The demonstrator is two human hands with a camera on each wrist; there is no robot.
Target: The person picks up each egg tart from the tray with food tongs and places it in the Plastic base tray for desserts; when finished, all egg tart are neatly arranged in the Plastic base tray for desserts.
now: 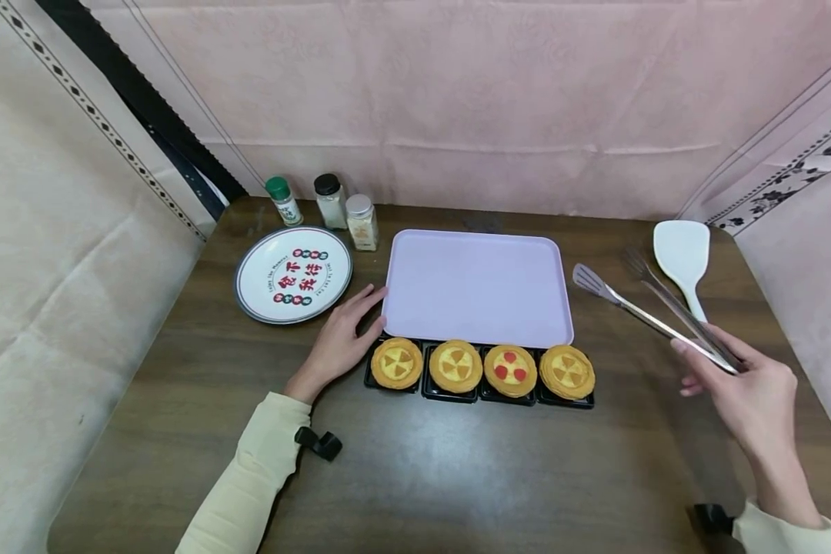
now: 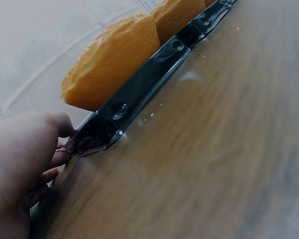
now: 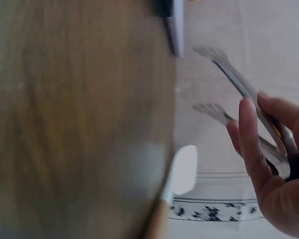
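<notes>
My left hand (image 1: 342, 337) lies along the left end of the lilac tray (image 1: 481, 288), fingers extended. In the left wrist view its thumb and fingertips touch the end of the black plastic tray (image 2: 139, 84). Several round golden pastries (image 1: 455, 365) sit in the black tray's compartments, and one has red pieces on top. On the right, my right hand (image 1: 755, 388) holds metal tongs (image 1: 642, 312) above the table. The two arms of the tongs stand apart in the right wrist view, with nothing between their tips.
A round plate (image 1: 294, 273) with red lettering lies left of the lilac tray. Behind it stand a green-capped jar (image 1: 285, 204), a black-capped jar (image 1: 331, 204) and a white-capped jar (image 1: 362, 225). A white spatula (image 1: 682, 250) lies at the table's right, beyond the tongs.
</notes>
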